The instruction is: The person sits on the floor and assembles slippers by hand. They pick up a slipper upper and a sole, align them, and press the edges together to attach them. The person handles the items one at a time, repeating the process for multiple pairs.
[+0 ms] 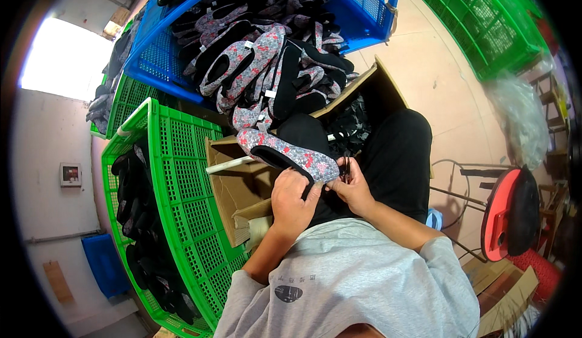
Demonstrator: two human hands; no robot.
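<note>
Could easily have nicked the fabric, snips [345, 167] so tight against the heel. Left hand [292, 200] closed around the shoe [285, 152], held over the lap beside the box [233, 186]. Right hand [351, 186] pinched shut on the snips. Grey floral upper, red blossoms, black lining, soft and floppy.

Head fisheye, looking steeply down, close over lap, rim perhaps distorted
</note>
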